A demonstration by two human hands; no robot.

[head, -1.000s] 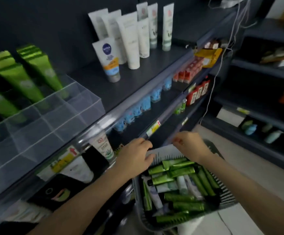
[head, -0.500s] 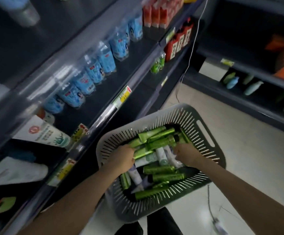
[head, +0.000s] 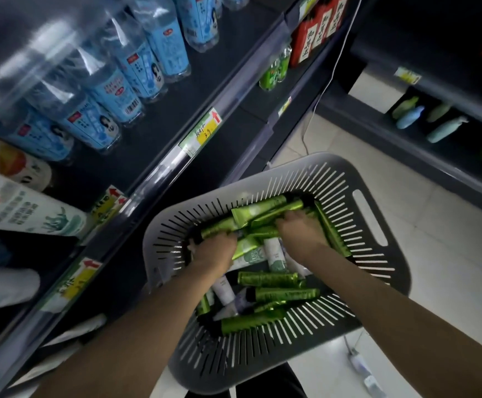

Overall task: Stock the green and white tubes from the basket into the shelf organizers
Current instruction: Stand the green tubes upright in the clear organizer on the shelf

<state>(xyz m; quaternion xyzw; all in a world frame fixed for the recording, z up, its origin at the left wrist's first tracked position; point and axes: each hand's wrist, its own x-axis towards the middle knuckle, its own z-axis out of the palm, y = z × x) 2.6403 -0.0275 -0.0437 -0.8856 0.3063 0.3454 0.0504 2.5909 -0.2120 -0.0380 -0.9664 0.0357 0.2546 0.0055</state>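
So, tubes: green tubes (head: pixel 268 278) and white tubes (head: pixel 274 254) are piled loose and crisscrossed in the grey slotted basket (head: pixel 334 165), which is held low, just right of the shelf (head: pixel 176 116). No organizers are seen from this angle.
Left grip (head: pixel 213 251): curled round a green tube or two at the left side of the pile.
Right grip (head: pixel 300 228): dug into the far side of the pile, fingers bent down over green tubes. Whether anything is actually pinched can't be told, too blurry.
Handling: probably light, squishy in the body and stiffer at the cap and the crimped end. The glossy green skin is likely a bit slippery.
Where to hold: best taken across mid-body, a few laid side by side, without being squeezed hard.
Watch out: neighbours lying crosswise could get dragged up and dropped when a bunch is lifted.
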